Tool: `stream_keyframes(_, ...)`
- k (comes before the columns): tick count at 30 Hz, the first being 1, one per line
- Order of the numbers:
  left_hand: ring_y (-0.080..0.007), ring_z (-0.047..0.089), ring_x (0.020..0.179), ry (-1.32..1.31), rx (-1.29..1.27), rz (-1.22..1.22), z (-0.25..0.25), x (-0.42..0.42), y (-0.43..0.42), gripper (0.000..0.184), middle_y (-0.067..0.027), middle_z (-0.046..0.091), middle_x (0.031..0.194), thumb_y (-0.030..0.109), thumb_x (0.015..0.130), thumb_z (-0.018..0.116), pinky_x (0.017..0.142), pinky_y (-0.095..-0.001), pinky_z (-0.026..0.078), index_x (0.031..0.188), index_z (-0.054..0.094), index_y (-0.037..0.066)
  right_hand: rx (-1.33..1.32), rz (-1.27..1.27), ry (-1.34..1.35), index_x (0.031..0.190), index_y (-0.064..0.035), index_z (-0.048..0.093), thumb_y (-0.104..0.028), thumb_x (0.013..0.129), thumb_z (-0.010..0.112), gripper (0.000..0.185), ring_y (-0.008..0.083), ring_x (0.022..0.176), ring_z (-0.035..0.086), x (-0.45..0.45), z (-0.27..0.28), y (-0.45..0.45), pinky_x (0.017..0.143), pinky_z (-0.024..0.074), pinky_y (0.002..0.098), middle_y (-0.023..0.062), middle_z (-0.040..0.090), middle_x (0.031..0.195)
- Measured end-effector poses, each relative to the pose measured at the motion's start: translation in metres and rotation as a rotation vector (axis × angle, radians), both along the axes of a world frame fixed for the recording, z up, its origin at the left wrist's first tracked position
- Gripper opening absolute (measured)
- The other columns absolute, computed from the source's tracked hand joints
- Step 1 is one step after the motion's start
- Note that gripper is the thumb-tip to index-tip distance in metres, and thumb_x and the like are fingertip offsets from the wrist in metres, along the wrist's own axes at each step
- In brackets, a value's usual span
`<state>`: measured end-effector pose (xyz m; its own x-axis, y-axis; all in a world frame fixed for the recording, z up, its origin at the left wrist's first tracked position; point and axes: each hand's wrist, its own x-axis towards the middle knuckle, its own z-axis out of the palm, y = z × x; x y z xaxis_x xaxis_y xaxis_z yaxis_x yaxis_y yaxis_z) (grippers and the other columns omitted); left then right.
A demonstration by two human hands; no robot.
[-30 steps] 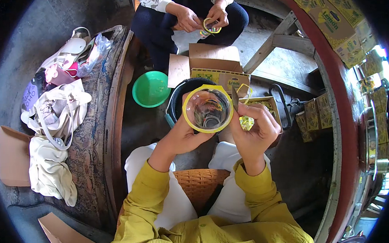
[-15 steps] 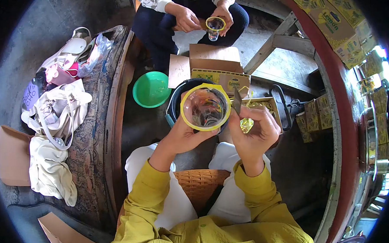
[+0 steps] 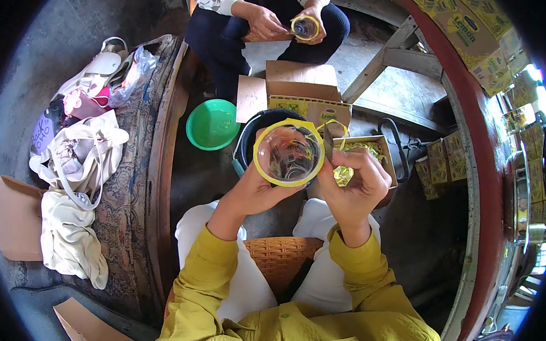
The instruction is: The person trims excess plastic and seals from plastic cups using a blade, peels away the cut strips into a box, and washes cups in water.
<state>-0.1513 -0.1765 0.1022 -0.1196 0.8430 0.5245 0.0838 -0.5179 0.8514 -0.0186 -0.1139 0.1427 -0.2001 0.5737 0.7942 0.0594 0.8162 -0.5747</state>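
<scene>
While left hand (image 3: 253, 192) grips, clear cup (image 3: 289, 154) beside right hand (image 3: 360, 180)

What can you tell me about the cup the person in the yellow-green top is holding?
The cup is clear, plastic-looking and round, with a yellow rim and colored print on its wall. Its mouth faces the camera. The left hand grips it around the side, above the dark bucket. The right hand holds a blade at the rim's right edge.
</scene>
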Motion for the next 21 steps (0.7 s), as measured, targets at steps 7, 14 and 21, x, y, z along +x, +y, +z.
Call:
stream_keyframes(7,-0.0196,0.038,0.110,-0.064,-0.099,-0.081,-0.0085,-0.0012,0.0006,0.069,-0.0094,0.033,0.113,0.007,0.066,0.070,0.092,-0.0303,0.034,0.122,0.031,0.003,0.010,0.014,0.001,0.070,0.0008,0.061,0.007,0.058,0.068,0.015,0.0142,0.051,0.056,0.0028,-0.0031,0.0060,0.047,0.0421,0.0211,0.0082,0.058,0.058)
stream_keyframes(14,-0.0192,0.040,0.109,-0.086,-0.134,-0.101,-0.0051,-0.0053,-0.0038,0.070,-0.0078,0.033,0.114,0.006,0.063,0.069,0.092,-0.0300,0.034,0.121,0.032,0.003,-0.004,0.047,-0.028,0.070,-0.0002,0.061,0.006,0.058,0.069,0.015,0.0140,0.051,0.056,0.0029,-0.0006,0.0054,0.047,0.0418,0.0211,0.0078,0.058,0.059)
stream_keyframes(21,-0.0182,0.042,0.108,-0.125,-0.061,-0.052,-0.0047,-0.0035,-0.0035,0.070,-0.0070,0.038,0.114,0.004,0.062,0.070,0.091,-0.0302,0.036,0.121,0.033,0.004,0.076,-0.003,-0.079,0.071,-0.0001,0.061,0.006,0.058,0.069,0.016,0.0138,0.051,0.056,0.0008,-0.0005,0.0047,0.047,0.0416,0.0209,0.0077,0.058,0.059)
